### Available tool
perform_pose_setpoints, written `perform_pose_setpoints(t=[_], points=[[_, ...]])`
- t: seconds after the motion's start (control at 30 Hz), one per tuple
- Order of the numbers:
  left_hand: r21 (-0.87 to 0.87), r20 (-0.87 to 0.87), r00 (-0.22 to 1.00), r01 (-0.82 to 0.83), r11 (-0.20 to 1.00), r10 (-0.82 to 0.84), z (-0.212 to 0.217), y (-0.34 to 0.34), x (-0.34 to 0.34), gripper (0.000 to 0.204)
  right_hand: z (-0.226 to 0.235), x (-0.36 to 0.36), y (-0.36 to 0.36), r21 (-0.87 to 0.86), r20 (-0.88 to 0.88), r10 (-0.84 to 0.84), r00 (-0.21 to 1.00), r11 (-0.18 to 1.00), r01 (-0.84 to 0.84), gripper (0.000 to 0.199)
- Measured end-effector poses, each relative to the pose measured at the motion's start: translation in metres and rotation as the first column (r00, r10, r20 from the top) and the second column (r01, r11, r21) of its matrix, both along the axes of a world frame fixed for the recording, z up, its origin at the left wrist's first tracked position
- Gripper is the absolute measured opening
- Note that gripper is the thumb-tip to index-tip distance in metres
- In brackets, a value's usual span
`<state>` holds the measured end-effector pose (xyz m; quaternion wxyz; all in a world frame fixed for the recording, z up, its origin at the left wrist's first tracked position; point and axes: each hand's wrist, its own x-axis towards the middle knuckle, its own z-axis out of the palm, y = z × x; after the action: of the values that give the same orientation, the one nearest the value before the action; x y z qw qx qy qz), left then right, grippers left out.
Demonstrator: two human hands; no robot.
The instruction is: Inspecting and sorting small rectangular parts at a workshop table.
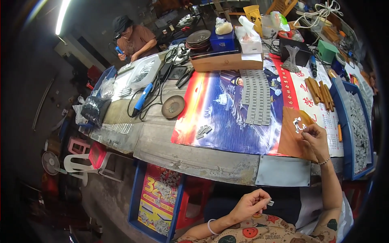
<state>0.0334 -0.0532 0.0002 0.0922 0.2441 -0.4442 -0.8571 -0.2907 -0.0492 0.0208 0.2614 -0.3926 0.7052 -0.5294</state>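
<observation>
Close to my body, my left hand (252, 204) is closed, with a small light-grey block (270, 202) pinched between thumb and forefinger. My right hand (316, 140) is over a brown sheet (291, 135) on the table, its fingertips pressed together beside a loose cluster of tiny white pieces (299, 125). Whatever those fingertips may hold is too small to make out. Left of that sheet, rows of grey notched blocks (257, 97) stand side by side on a colourful poster (202, 109). A few loose grey blocks (204, 131) lie nearer its front edge.
Blue trays of grey parts stand at the right (357, 133) and below the table edge (156, 198). A round brown dish (173, 107) and a blue-handled tool (142, 100) with cables lie to the left. Across the table a person (135, 40) works with another blue tool.
</observation>
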Motion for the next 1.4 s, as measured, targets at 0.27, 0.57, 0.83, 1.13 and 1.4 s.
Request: perform_pose_setpoints(t=[0.27, 0.57, 0.83, 1.13, 1.4], points=[[0.003, -0.018, 1.000, -0.011, 1.000, 0.011, 0.004, 0.002, 0.001, 0.015, 0.007, 0.005, -0.001, -0.042, 0.124, -0.038, 0.992, 0.998, 0.044, 0.004], [0.027, -0.006, 1.000, -0.021, 0.999, 0.021, 0.006, 0.005, 0.003, 0.014, 0.004, 0.002, 0.013, -0.036, 0.251, -0.057, 0.966, 0.997, 0.068, 0.005], [0.016, 0.005, 1.000, -0.011, 1.000, 0.011, 0.008, 0.002, 0.001, 0.013, 0.024, 0.055, 0.041, -0.009, 0.384, 0.047, 0.922, 0.999, -0.047, 0.011], [-0.034, 0.050, 0.998, -0.035, 0.999, 0.036, 0.012, -0.003, -0.002, 0.016, 0.022, 0.114, 0.073, -0.046, 0.456, 0.183, 0.871, 0.982, -0.183, 0.010], [-0.022, 0.083, 0.996, -0.043, 0.999, 0.044, 0.014, 0.008, 0.001, 0.018, 0.019, 0.134, 0.078, -0.086, 0.473, 0.270, 0.838, 0.961, -0.261, 0.010]])
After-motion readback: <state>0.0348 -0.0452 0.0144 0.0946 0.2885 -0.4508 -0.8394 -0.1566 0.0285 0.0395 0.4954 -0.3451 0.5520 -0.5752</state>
